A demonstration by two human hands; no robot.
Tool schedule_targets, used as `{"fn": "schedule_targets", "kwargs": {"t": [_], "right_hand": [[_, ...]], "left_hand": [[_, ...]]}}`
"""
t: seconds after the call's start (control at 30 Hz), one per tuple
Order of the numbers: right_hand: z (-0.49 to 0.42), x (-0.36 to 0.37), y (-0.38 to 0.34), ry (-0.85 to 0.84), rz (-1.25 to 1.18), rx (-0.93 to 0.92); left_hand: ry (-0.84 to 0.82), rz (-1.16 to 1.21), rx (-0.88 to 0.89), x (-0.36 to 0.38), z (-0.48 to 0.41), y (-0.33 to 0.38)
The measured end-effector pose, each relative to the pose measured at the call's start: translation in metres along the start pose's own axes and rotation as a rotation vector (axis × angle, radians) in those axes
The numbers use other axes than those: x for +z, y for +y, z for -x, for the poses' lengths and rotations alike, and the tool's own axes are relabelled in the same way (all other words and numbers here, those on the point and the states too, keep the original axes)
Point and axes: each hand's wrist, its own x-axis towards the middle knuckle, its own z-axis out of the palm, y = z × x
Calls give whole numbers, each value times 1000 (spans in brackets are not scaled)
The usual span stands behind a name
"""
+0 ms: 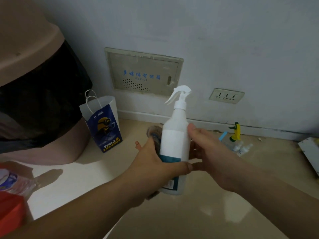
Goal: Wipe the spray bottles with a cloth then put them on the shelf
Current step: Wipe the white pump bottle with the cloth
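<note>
Both hands are clamped on one white plastic spray bottle (174,140), held upright in mid-air above the glossy beige floor (198,213), its trigger head pointing left. Her or his left hand (155,163) presses a fuzzy grey-brown cloth (154,133) against the bottle's left side, with the thumb hooked across the teal band low on the front. The right hand (207,152) grips the opposite side, thumb up along the label and fingers hidden behind.

On the floor by the wall to the right lie more bottles: a yellow one with a green trigger (235,131) and small white-capped ones (241,147) just beside it. A blue-and-white paper carrier bag (103,125) stands to the left, next to a pink bin lined with a black bag (34,83). A beige wall panel with blue lettering (143,73) and a beige socket plate (226,95) sit in the grey wall behind.
</note>
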Motion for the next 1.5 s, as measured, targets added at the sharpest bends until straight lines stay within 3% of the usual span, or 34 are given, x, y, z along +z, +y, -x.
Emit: {"fn": "schedule_targets", "kwargs": {"t": [0.4,0.73,0.9,1.0,1.17,1.3,1.33,1.4,1.47,1.5], "right_hand": [[-9,-24,-16,193,187,-357],[-9,-31,-16,143,285,-228],[-11,-27,-15,123,350,-235],[-12,-21,-15,231,440,-257],[-15,-9,-10,382,532,-289],[-15,-11,-10,414,511,-291],[-14,-12,-11,437,523,-295],[-13,-11,-12,481,522,-305],[-13,-9,-14,498,472,-294],[-14,-9,-15,504,444,-285]], "left_hand": [[-242,-87,-60,-11,0,5],[-339,-215,-68,-11,-1,-2],[-267,-323,-26,-13,-3,-2],[-205,-436,31,-6,-1,0],[99,-731,538,38,17,-22],[169,-839,614,46,16,-43],[143,-734,595,41,7,-42],[72,-468,360,27,-15,-31],[128,-271,65,23,-30,-24],[181,-290,55,29,-26,-24]]}}
